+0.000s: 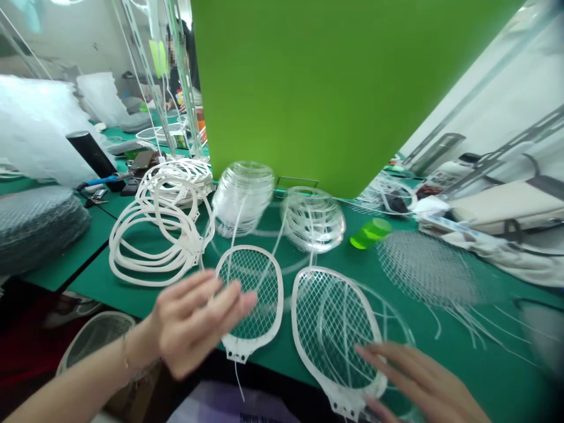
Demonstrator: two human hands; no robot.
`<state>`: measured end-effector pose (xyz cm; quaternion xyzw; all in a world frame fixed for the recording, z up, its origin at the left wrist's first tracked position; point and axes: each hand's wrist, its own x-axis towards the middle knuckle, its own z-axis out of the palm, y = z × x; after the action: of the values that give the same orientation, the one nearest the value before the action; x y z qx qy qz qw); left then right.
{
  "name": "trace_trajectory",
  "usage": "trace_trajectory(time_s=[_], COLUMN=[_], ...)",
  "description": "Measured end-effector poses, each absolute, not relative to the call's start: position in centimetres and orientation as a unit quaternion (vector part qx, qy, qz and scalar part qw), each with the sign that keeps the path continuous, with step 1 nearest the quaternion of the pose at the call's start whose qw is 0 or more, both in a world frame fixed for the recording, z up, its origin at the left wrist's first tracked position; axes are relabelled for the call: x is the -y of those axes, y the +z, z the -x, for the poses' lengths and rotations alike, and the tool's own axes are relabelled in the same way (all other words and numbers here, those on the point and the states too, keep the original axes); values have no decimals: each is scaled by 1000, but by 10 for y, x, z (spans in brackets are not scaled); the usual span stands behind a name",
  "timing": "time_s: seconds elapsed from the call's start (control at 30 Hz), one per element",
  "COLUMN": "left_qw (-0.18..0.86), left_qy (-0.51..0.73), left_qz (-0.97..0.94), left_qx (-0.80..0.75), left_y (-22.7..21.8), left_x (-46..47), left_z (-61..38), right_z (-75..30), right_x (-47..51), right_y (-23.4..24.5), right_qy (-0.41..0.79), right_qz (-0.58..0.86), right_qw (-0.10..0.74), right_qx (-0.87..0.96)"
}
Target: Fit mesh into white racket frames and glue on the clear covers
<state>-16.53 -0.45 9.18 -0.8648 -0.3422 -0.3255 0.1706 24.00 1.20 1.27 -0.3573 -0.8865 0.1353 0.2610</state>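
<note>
Two white racket heads with metal mesh lie in front of me on the green table. Over the lower left of the left racket head (282, 294) hovers my left hand (198, 323). Its fingers are stretched out and slightly blurred, with nothing seen in them. My right hand (423, 376) is at the lower right edge of the right racket head (296, 317), fingers apart over the mesh and thumb near the rim. Whether it touches the rim I cannot tell. Clear plastic rings show under and beside the right racket head. A thin white strip (239, 382) hangs below the left one.
White frames (150, 276) are piled at the left, by two stacks of clear rings (242, 200) (312, 223). A green cylinder (371, 232) and mesh sheets (427, 270) lie right; more mesh (39, 223) is stacked far left. A green panel (308, 88) stands behind. Another person is in the background.
</note>
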Motion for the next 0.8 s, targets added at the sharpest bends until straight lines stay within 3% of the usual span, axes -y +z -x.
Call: trace_trajectory(time_s=[0.13,0.23,0.33,0.5,0.63,0.8], left_qw=[145,127,121,17,-60,-128], left_qy=[-307,-274,-241,-198,-90,-64], left_qz=[886,902,897,846,820,781], left_qx=[315,308,349,495,563,608], left_y=[44,27,32,46,29,2], left_x=[60,68,52,-18,-69,-81], left_z=[158,159,164,158,141,139], right_z=[-147,-84,-52,-47,-53,-61], right_x=[-73,-113,-135,-150,-159,-159], right_y=[35,29,16,6,1,-11], right_qy=[470,619,642,624,611,608], right_qz=[474,484,508,536,556,567], right_qw=[387,323,302,304,296,283], right_qx=[636,527,489,481,480,477])
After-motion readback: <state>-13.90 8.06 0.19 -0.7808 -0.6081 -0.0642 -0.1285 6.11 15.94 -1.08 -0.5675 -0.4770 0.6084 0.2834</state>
